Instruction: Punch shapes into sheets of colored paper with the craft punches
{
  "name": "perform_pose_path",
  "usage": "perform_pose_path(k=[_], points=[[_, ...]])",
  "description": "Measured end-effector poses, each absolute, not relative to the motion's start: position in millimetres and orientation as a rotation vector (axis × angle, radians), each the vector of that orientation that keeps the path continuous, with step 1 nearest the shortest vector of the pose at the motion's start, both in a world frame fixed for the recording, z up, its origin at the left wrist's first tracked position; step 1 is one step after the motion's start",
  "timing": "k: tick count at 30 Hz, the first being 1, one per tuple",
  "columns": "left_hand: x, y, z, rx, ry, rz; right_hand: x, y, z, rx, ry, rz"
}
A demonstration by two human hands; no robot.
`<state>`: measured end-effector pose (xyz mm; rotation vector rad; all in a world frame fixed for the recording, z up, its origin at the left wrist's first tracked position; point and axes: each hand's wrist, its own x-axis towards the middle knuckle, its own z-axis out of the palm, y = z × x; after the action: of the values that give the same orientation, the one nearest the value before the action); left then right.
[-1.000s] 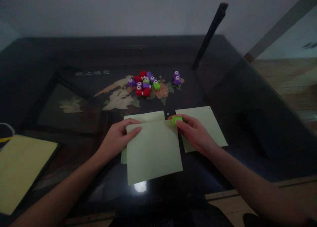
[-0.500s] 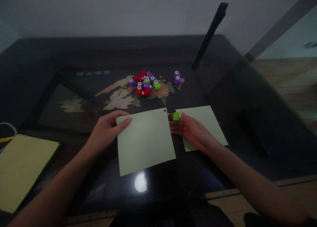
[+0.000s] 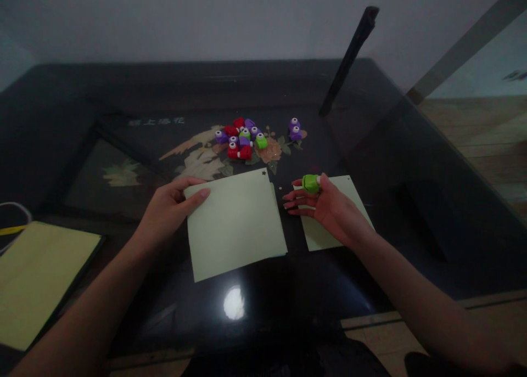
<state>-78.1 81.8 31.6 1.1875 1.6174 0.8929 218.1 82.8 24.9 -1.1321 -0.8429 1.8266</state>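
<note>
My left hand (image 3: 175, 204) pinches a pale green sheet of paper (image 3: 236, 226) by its upper left corner, thumb on top. A small flower-shaped hole shows at the sheet's upper right corner, and the edge of another sheet peeks out beneath on the right. My right hand (image 3: 329, 204) holds a small green craft hole punch (image 3: 310, 184) between thumb and fingers, apart from the held paper. Under that hand, a second pale sheet (image 3: 358, 201) lies on the table with a tiny hole in its upper right corner.
Several red, purple and green punches (image 3: 239, 153) are heaped at the table's middle, with purple ones (image 3: 295, 130) to their right. A yellow paper stack (image 3: 45, 278) lies at left. A dark post (image 3: 348, 61) rises at the back right of the glossy black table (image 3: 164, 86).
My right hand has drawn the green punch right and slightly up, off the paper's corner, which now shows a flower-shaped hole. My left hand has shifted the paper slightly left and up.
</note>
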Motion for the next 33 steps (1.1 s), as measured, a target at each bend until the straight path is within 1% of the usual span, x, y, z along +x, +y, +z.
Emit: perform_pose_path(k=[9, 19, 25, 30, 33], points=[[-76.3, 82.0, 27.7, 1.148, 1.607, 0.889, 213.3, 82.7, 23.8, -1.064, -0.935, 1.805], [-68.5, 77.6, 32.0, 1.166, 1.548, 0.888, 209.9, 87.5, 18.9, -0.953, -1.036, 1.627], [-68.5, 76.0, 32.2, 1.213, 1.551, 0.888, 227.3, 92.0, 30.8, -1.071, -1.062, 1.488], [-66.7, 75.7, 35.4, 1.242, 1.486, 0.850, 247.3, 110.2, 36.1, -1.074, -1.028, 1.332], [-67.2, 77.0, 35.2, 1.225, 1.431, 0.846, 257.6, 133.2, 35.7, -1.148, -1.159, 1.257]])
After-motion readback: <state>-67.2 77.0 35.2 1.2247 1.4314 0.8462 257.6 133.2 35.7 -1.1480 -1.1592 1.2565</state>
